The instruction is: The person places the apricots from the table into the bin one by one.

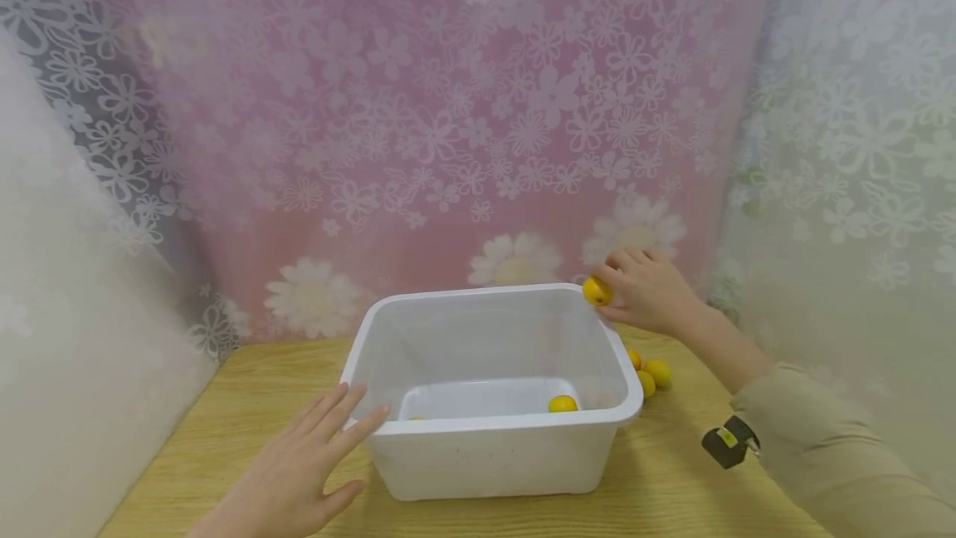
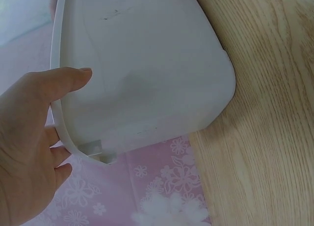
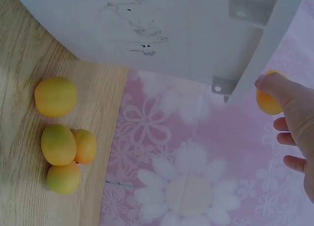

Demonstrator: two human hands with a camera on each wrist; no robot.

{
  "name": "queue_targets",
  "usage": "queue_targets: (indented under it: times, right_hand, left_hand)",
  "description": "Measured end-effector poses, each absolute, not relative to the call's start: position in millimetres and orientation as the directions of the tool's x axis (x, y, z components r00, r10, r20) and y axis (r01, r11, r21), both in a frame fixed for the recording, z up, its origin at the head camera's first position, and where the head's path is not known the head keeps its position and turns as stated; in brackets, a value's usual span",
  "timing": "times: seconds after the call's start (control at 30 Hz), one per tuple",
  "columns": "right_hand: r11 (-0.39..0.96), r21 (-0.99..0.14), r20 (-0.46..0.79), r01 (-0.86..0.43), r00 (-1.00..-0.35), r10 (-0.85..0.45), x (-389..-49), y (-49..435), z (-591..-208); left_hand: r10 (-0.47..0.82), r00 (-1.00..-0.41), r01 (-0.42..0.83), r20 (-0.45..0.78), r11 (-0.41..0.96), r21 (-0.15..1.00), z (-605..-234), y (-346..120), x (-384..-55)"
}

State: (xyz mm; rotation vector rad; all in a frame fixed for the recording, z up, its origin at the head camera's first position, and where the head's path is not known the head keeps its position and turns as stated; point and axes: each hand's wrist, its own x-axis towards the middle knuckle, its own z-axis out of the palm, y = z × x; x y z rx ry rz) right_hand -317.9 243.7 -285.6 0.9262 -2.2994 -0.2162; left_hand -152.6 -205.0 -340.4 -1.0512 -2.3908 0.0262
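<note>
A white plastic tub (image 1: 496,463) stands on the table. My right hand (image 1: 648,293) pinches a round yellow-orange fruit (image 1: 597,291) at the tub's far right corner, level with the rim; the right wrist view shows the thumb over this fruit (image 3: 269,99). My left hand (image 1: 309,455) is at the tub's front left corner, its fingers fairly straight and spread over the rim. In the left wrist view the thumb (image 2: 68,82) lies along the outer wall. Inside the tub lies a yellow fruit (image 1: 563,403); a sliver of another (image 1: 417,418) shows behind the front rim.
Several more yellow-orange fruits (image 3: 59,145) lie on the wooden table (image 1: 261,405) beside the tub's right side, partly hidden by it in the head view. A pink flowered curtain (image 1: 448,148) hangs behind. A small black device (image 1: 728,442) sits at the right sleeve.
</note>
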Motion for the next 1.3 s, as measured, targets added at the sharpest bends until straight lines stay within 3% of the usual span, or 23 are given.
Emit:
queue_targets:
  times: [0.47, 1.0, 1.17, 1.3]
  right_hand:
    - [0.737, 0.382, 0.465, -0.557, -0.574, -0.674, -328.9, 223.2, -289.3]
    - [0.76, 0.244, 0.475, -0.602, -0.609, -0.635, -330.0, 220.6, -295.3]
    - [0.772, 0.255, 0.499, -0.582, -0.604, -0.621, -325.8, 233.5, -298.2]
    - [0.768, 0.281, 0.547, -0.576, -0.562, -0.621, -321.7, 249.9, -305.6]
  left_hand:
    - [0.688, -0.564, 0.682, 0.457, 0.7, -0.213, -342.4, -205.3, -153.8]
    - [0.675, -0.572, 0.676, 0.466, 0.71, -0.198, -343.5, -204.7, -153.7]
    - [0.666, -0.578, 0.669, 0.472, 0.718, -0.194, -343.2, -203.9, -152.8]
    - [0.666, -0.572, 0.669, 0.479, 0.717, -0.197, -343.5, -203.6, -152.7]
